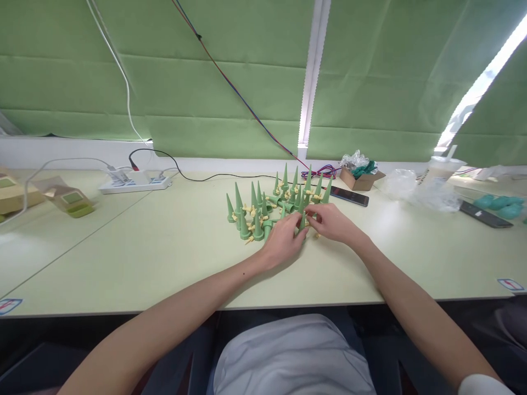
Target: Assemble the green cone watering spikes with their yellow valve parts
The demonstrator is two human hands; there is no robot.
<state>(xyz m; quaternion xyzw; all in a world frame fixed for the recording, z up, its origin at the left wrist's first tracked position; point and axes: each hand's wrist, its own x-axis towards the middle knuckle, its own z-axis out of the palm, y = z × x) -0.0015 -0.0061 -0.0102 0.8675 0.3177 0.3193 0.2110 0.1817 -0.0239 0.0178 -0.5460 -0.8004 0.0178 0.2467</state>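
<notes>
On the bench (164,247), left of the phone (349,196) and a little nearer us, we had a cluster of green cones (257,227) standing, with small yellow pieces (249,240) among them. Our left hand (284,238), nearer than the phone and to its left, had thumb and fingers clamped about one green cone (302,220). Our right hand (331,222), just nearer than the phone, met that cone with bent fingertips; we could not tell whether they pinched anything. Behind the phone sat a cardboard box (360,180); well right of it, a cup (438,171).
</notes>
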